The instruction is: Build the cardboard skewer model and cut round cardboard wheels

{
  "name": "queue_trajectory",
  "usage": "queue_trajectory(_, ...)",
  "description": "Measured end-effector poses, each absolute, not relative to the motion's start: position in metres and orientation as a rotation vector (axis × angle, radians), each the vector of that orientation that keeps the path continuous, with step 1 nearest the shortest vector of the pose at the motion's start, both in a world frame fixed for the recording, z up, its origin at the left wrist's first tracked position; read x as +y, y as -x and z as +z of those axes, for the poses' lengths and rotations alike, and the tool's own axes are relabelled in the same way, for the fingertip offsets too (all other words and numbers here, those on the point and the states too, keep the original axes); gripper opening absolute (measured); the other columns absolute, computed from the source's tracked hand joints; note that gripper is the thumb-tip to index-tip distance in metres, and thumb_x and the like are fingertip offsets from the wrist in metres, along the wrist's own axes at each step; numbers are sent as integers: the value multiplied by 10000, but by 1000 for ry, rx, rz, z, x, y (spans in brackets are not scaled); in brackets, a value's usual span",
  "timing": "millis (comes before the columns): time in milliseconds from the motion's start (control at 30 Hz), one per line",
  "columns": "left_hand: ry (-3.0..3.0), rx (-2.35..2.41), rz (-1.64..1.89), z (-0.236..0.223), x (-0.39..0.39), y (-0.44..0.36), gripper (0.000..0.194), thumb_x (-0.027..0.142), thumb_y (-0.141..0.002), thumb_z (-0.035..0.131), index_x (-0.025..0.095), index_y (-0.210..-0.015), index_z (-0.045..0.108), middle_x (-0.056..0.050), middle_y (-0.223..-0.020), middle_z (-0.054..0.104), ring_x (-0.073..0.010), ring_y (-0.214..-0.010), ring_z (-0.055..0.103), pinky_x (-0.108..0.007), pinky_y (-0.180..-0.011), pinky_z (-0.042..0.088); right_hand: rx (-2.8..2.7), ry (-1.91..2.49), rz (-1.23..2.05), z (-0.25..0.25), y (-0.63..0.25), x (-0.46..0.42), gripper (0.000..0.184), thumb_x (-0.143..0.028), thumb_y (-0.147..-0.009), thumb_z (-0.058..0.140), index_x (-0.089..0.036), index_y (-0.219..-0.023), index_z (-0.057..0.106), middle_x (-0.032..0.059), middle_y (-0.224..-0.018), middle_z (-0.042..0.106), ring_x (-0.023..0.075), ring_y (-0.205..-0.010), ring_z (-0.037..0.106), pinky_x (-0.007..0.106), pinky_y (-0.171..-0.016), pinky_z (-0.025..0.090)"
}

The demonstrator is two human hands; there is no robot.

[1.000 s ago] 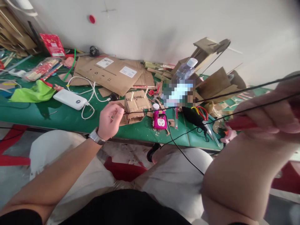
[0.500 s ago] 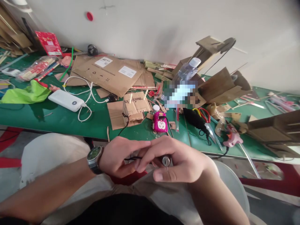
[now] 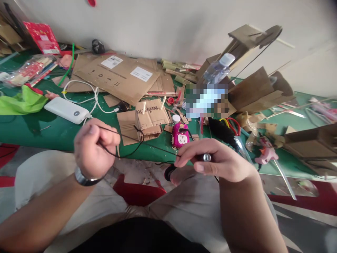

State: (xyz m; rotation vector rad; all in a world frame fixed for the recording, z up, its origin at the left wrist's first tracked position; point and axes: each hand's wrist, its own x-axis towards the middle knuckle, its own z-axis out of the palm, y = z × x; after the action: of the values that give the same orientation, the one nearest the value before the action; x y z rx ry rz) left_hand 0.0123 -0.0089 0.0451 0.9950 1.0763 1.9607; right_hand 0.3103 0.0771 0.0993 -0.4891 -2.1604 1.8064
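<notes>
A green table [image 3: 63, 135] is spread across the view, from 9 o'clock round to 3. On it, a flat cardboard package [image 3: 118, 82] is laid at 11 o'clock. Close to the centre, a small cardboard box [image 3: 149, 119] is set upright, with pale sticks [image 3: 144, 107] projecting from its top.

In front of the box, the right hand [image 3: 223, 160] is held at 4 o'clock and the left hand [image 3: 96, 149] at 8 o'clock, well apart. The left fingers are curled into a fist and clamped on a black cord [image 3: 155, 147]. The right fingers are extended and close together, with the thumb beneath; a metal-ended tool [image 3: 206, 157] is gripped between them. Whether the cord is also pinched there cannot be told.

A white power bank [image 3: 67, 109] is seen at 9 o'clock, and a pink socket block [image 3: 181, 137] just beside the box, at its 4 o'clock.

The cord is stretched from hand to hand, with a slack loop hung by the box's near left corner. The step in hand is judged to be the drawing out of the cord; even tension seems called for, with the loop kept free of the sticks and the box left unshifted.
</notes>
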Motion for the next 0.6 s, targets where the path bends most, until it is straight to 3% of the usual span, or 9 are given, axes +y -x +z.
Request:
queue_trajectory(100, -900, 1031, 1985, 56, 7, 12, 334, 337, -989, 610, 223, -720, 447, 47, -591, 196, -100, -478, 197, -290, -461, 201, -2140, 683, 1730, 102, -321, 84, 328, -457, -1043, 735, -172, -1133, 872, 112, -1051, 820, 113, -682, 686, 171, -508, 536)
queue_trajectory(200, -739, 1038, 2000, 57, 22, 47, 327, 294, -917, 655, 223, -724, 400, 50, -580, 163, -105, -486, 175, -288, -461, 189, -2119, 879, 1627, 103, -329, 89, 342, -490, -1040, 733, -187, -1102, 878, 100, -1031, 821, 88, -591, 624, 185, -476, 510)
queue_trajectory(333, -523, 1115, 2038, 48, 42, 87, 295, 220, -874, 628, 220, -750, 361, 37, -612, 233, -115, -520, 244, -269, -469, 260, -2080, 1039, 1477, 97, -337, 95, 360, -509, -1046, 722, -188, -1091, 878, 23, -656, 688, 87, -491, 552, 196, -445, 443)
queue_trajectory(400, -554, 1198, 2077, 45, 47, 90, 381, 333, -929, 633, 219, -733, 327, 35, -611, 241, -109, -508, 264, -253, -441, 270, -2041, 1096, 1444, 94, -338, 96, 381, -518, -1057, 700, -184, -1110, 875, -8, -552, 597, 89, -468, 521, 195, -427, 405)
queue_trajectory(467, -882, 1270, 1998, 44, 44, 73, 519, 536, -993, 676, 223, -744, 346, 29, -625, 360, -115, -540, 393, -253, -475, 390, -2006, 1116, 1442, 91, -336, 96, 401, -534, -1054, 697, -181, -1127, 874, -12, -541, 583, 92, -465, 513, 200, -421, 392)
queue_trajectory(533, -1318, 1335, 1807, 46, 35, 44, 547, 699, -1007, 638, 238, -792, 439, 12, -674, 507, -160, -636, 556, -286, -548, 498, -1993, 1071, 1451, 91, -331, 94, 394, -536, -1040, 716, -185, -1117, 876, -6, -566, 611, 93, -471, 519, 209, -432, 405)
queue_trajectory(600, -1594, 1328, 1677, 47, 22, 15, 525, 749, -995, 623, 248, -860, 546, -10, -750, 612, -202, -743, 648, -318, -611, 559, -2007, 980, 1463, 91, -324, 90, 357, -518, -1025, 743, -193, -1081, 881, 27, -681, 711, 91, -495, 549, 217, -459, 442)
